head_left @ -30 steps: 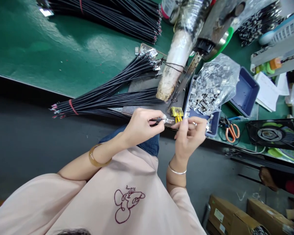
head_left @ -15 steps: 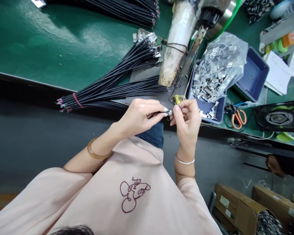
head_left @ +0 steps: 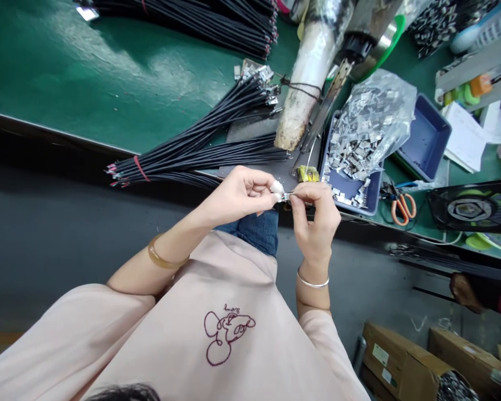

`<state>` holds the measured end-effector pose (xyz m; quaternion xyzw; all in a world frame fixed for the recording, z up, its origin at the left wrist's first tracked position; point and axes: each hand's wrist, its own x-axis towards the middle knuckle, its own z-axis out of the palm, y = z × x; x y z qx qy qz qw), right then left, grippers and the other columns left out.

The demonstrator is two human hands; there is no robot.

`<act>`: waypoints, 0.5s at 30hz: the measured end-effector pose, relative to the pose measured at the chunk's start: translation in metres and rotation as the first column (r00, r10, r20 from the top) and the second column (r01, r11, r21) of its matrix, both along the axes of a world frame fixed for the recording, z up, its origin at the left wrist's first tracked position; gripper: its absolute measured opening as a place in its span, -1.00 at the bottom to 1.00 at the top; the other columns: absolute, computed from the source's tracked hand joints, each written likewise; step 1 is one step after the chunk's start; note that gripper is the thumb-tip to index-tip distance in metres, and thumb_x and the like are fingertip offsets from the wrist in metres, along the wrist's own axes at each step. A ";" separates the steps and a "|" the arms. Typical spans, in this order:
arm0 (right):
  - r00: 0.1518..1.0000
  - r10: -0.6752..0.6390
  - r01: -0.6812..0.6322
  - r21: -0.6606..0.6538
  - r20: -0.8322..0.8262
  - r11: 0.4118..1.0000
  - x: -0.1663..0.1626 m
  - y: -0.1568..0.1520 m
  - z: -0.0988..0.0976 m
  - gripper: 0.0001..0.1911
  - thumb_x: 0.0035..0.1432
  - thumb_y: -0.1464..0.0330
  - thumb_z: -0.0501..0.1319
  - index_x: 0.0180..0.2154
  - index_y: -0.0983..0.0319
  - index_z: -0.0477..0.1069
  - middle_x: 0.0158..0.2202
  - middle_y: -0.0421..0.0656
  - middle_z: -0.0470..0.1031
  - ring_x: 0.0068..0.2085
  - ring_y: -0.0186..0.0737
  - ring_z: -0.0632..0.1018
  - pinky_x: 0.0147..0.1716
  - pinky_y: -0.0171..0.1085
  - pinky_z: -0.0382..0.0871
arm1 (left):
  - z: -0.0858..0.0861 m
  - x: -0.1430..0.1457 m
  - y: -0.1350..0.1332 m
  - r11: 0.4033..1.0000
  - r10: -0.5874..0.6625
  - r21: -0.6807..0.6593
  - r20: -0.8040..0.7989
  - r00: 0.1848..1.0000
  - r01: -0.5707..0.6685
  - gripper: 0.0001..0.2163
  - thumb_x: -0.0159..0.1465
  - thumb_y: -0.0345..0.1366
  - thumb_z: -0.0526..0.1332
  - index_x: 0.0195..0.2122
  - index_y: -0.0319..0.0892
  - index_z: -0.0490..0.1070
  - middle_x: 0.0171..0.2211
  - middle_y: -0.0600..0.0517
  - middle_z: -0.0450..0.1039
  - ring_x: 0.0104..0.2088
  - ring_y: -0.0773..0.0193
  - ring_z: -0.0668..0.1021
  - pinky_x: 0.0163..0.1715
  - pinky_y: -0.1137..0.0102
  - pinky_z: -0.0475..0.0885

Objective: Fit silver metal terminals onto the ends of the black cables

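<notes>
Just in front of the bench edge, my two hands meet at a small metal USB connector [head_left: 286,196]. My left hand [head_left: 244,192] pinches its left end between thumb and index finger, with white coverings on those fingertips. From the other side, my right hand [head_left: 318,214] is closed with thumb and index finger against the connector's right end. Fine detail of the connector is too small to make out. A yellow sponge-like piece [head_left: 308,174] lies right behind the hands. To the left, a bundle of black cables [head_left: 200,136] has metal connectors at its far ends.
A blue tray [head_left: 373,192] holds loose connectors and a plastic bag [head_left: 371,117] of more. Behind it stands another blue tray [head_left: 428,136]. Orange-handled scissors [head_left: 403,209] and a black fan [head_left: 471,206] lie right. A soldering-iron-like metal tool [head_left: 328,100] and a wrapped tube [head_left: 298,106] overhang the work spot.
My right hand has turned, its fingers now reaching left over the connector. My left thumb and index finger have shifted, showing their white tips. The whole view has shifted slightly.
</notes>
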<state>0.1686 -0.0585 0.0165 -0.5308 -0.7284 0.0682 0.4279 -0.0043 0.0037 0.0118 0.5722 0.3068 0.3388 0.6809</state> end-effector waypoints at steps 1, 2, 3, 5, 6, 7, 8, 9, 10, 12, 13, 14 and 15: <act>1.000 -0.004 0.003 0.029 0.028 1.000 0.000 0.000 -0.001 -0.92 0.33 0.44 0.13 -0.21 0.15 0.34 -0.27 -0.21 0.49 -0.23 -0.31 0.53 -0.25 -0.26 0.45 | 0.000 0.001 -0.001 1.000 0.020 0.001 -0.002 1.000 -0.020 -0.91 0.16 -0.36 0.31 -0.47 -0.26 0.50 -0.66 0.13 0.28 -0.65 0.49 0.29 -0.64 0.53 0.17; 0.999 -0.012 0.010 0.049 0.044 0.999 0.000 0.000 -0.002 -0.92 0.33 0.45 0.14 -0.21 0.15 0.35 -0.28 -0.20 0.50 -0.23 -0.30 0.54 -0.24 -0.25 0.46 | -0.001 0.003 -0.002 0.999 0.041 0.008 -0.001 0.999 -0.041 -0.87 0.17 -0.33 0.32 -0.48 -0.26 0.49 -0.66 0.14 0.24 -0.65 0.51 0.26 -0.64 0.53 0.13; 0.999 -0.023 0.020 0.061 0.049 0.998 0.000 0.001 -0.003 -0.92 0.32 0.45 0.14 -0.20 0.15 0.35 -0.28 -0.20 0.51 -0.22 -0.30 0.55 -0.24 -0.25 0.47 | -0.001 0.005 -0.003 0.998 0.059 0.022 0.002 0.998 -0.059 -0.85 0.18 -0.31 0.33 -0.49 -0.26 0.48 -0.66 0.15 0.21 -0.64 0.51 0.24 -0.64 0.52 0.11; 0.998 -0.061 0.059 0.064 0.030 0.996 0.001 0.001 -0.006 -0.93 0.32 0.44 0.16 -0.21 0.14 0.36 -0.29 -0.21 0.51 -0.23 -0.30 0.56 -0.25 -0.27 0.48 | -0.002 0.007 -0.003 0.995 0.082 0.060 0.000 0.997 -0.082 -0.84 0.19 -0.30 0.31 -0.49 -0.27 0.48 -0.64 0.15 0.21 -0.62 0.51 0.23 -0.62 0.52 0.11; 0.996 -0.088 0.087 0.054 0.007 0.995 0.001 0.001 -0.007 -0.93 0.32 0.44 0.17 -0.22 0.14 0.36 -0.30 -0.21 0.51 -0.23 -0.31 0.56 -0.27 -0.28 0.49 | -0.002 0.007 -0.003 0.994 0.083 0.078 -0.003 0.997 -0.083 -0.86 0.20 -0.32 0.30 -0.46 -0.26 0.48 -0.62 0.14 0.23 -0.60 0.50 0.25 -0.61 0.52 0.14; 0.992 -0.120 0.121 0.038 -0.026 0.992 0.001 0.000 -0.008 -0.94 0.32 0.43 0.17 -0.22 0.14 0.37 -0.30 -0.23 0.51 -0.25 -0.33 0.57 -0.28 -0.31 0.49 | -0.002 0.008 -0.003 0.993 0.080 0.088 -0.005 0.997 -0.079 -0.89 0.20 -0.35 0.28 -0.44 -0.26 0.49 -0.60 0.13 0.26 -0.59 0.48 0.28 -0.59 0.52 0.17; 0.985 -0.158 0.159 0.017 -0.070 0.987 0.001 -0.001 -0.009 -0.95 0.32 0.41 0.18 -0.22 0.14 0.37 -0.30 -0.24 0.51 -0.28 -0.35 0.57 -0.30 -0.33 0.50 | -0.002 0.008 -0.003 0.993 0.072 0.090 -0.007 0.997 -0.071 -0.93 0.19 -0.38 0.26 -0.40 -0.26 0.49 -0.59 0.13 0.27 -0.58 0.47 0.30 -0.57 0.52 0.20; 0.973 -0.199 0.200 -0.005 -0.117 0.980 0.002 -0.002 -0.010 -0.97 0.32 0.40 0.18 -0.21 0.14 0.37 -0.31 -0.26 0.51 -0.33 -0.38 0.57 -0.34 -0.35 0.49 | -0.003 0.007 -0.002 0.994 0.065 0.085 -0.010 0.998 -0.064 -0.95 0.18 -0.41 0.24 -0.37 -0.25 0.48 -0.58 0.13 0.28 -0.57 0.46 0.32 -0.55 0.51 0.23; 0.958 -0.240 0.239 -0.024 -0.160 0.971 0.002 -0.004 -0.010 -0.98 0.32 0.38 0.18 -0.20 0.14 0.38 -0.32 -0.28 0.51 -0.39 -0.41 0.56 -0.38 -0.37 0.47 | -0.004 0.007 -0.002 0.995 0.061 0.077 -0.012 0.998 -0.059 -0.94 0.16 -0.43 0.22 -0.35 -0.25 0.47 -0.57 0.14 0.29 -0.57 0.46 0.33 -0.54 0.51 0.25; 0.935 -0.303 0.299 -0.048 -0.185 0.953 0.002 -0.008 -0.010 -0.95 0.33 0.34 0.19 -0.17 0.13 0.40 -0.40 -0.32 0.49 -0.52 -0.46 0.50 -0.50 -0.41 0.38 | -0.005 0.007 -0.002 0.995 0.062 0.074 -0.015 0.998 -0.061 -0.91 0.15 -0.45 0.21 -0.31 -0.24 0.45 -0.57 0.15 0.28 -0.57 0.45 0.33 -0.52 0.51 0.27; 0.937 -0.313 0.308 -0.053 -0.153 0.950 0.002 -0.009 -0.009 -0.92 0.32 0.33 0.20 -0.14 0.13 0.42 -0.45 -0.34 0.46 -0.57 -0.48 0.46 -0.55 -0.42 0.32 | -0.006 0.007 -0.002 0.995 0.067 0.081 -0.017 0.998 -0.066 -0.90 0.14 -0.45 0.21 -0.30 -0.23 0.43 -0.57 0.16 0.27 -0.57 0.45 0.33 -0.51 0.50 0.28; 0.949 -0.301 0.297 -0.059 -0.094 0.953 0.002 -0.010 -0.008 -0.89 0.31 0.32 0.21 -0.12 0.13 0.44 -0.49 -0.36 0.43 -0.60 -0.48 0.41 -0.57 -0.42 0.27 | -0.007 0.008 -0.003 0.993 0.073 0.091 -0.021 0.997 -0.071 -0.89 0.14 -0.46 0.21 -0.28 -0.22 0.41 -0.57 0.17 0.27 -0.56 0.45 0.33 -0.49 0.50 0.27; 0.963 -0.269 0.267 -0.069 -0.021 0.961 0.001 -0.011 -0.006 -0.86 0.30 0.32 0.22 -0.10 0.13 0.47 -0.52 -0.36 0.43 -0.61 -0.49 0.39 -0.57 -0.42 0.26 | -0.008 0.008 -0.003 0.992 0.078 0.105 -0.028 0.997 -0.075 -0.88 0.14 -0.46 0.21 -0.28 -0.21 0.39 -0.57 0.17 0.27 -0.56 0.45 0.33 -0.49 0.50 0.27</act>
